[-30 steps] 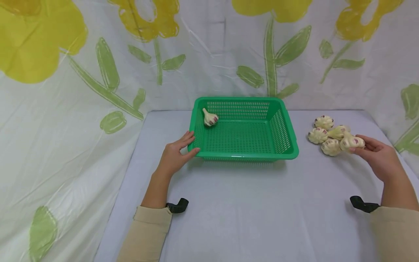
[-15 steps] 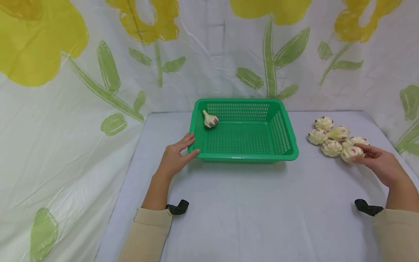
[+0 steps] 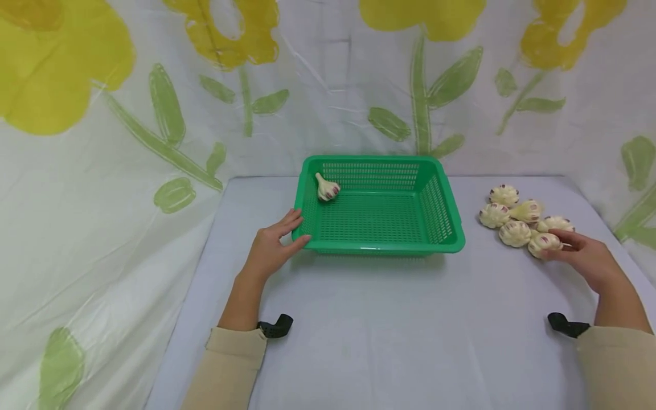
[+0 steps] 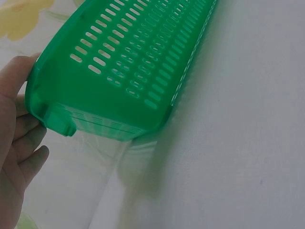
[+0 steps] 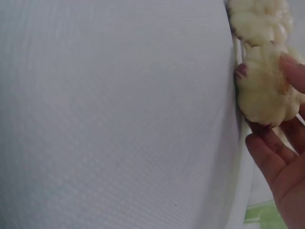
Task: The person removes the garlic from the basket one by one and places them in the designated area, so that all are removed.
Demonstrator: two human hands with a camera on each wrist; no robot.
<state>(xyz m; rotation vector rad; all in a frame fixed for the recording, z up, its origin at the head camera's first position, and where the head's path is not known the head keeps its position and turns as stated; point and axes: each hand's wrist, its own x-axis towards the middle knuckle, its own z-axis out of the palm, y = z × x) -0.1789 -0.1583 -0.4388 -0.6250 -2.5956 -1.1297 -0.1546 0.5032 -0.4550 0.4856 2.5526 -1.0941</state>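
Note:
My right hand (image 3: 589,256) pinches a pale garlic bulb (image 3: 543,245) with purple streaks, thumb on its near side and fingers behind. In the right wrist view, this bulb (image 5: 262,88) sits low beside the white table surface, and another bulb (image 5: 259,21) lies just past it. Several more garlic bulbs (image 3: 515,233) cluster around it on the right of the table. At the left, my left hand (image 3: 269,247) holds the near left corner of a green slotted plastic basket (image 3: 379,246), thumb along the front rim. One garlic bulb (image 3: 327,188) lies in the basket's far left corner.
A white cloth covers the table (image 3: 369,319). Behind and beside it hangs a white curtain (image 3: 328,114) printed with yellow flowers and green leaves. Black wrist devices (image 3: 277,326) show at both sleeves.
My right hand has drawn its garlic bulb slightly toward me, and another bulb behind it has come into sight. My left hand stays at the basket's corner.

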